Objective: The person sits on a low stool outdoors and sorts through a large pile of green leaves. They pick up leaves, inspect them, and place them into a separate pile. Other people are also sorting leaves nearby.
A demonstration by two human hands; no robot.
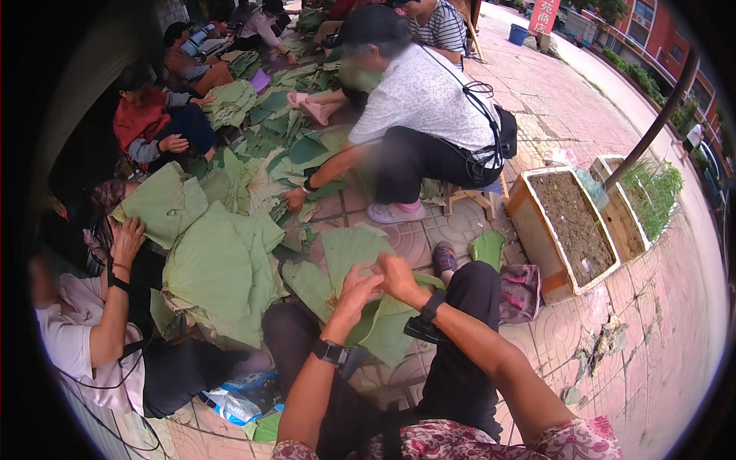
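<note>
Between my knees is a large green lotus leaf (349, 257), its broad folds spreading above and below my hands. My left hand (357, 294) is closed with its fingers bent at the leaf's middle. Touching it, my right hand (399, 276) is closed too, thumb and fingers pinched together. The exact bit of leaf between the fingertips is hidden. A lower flap of the leaf (389, 337) hangs under my wrists. To the left lies a thick stack of flat lotus leaves (218, 268), near a co-worker's hand (128, 239) that lifts another leaf (161, 203).
A person in a white patterned shirt (429, 100) bends over leaves ahead; more people sit at the far left. Foam planter boxes (563, 230) with soil and plants stand at the right, beside a checked bag (520, 293). A blue-white plastic bag (234, 402) lies on the paving.
</note>
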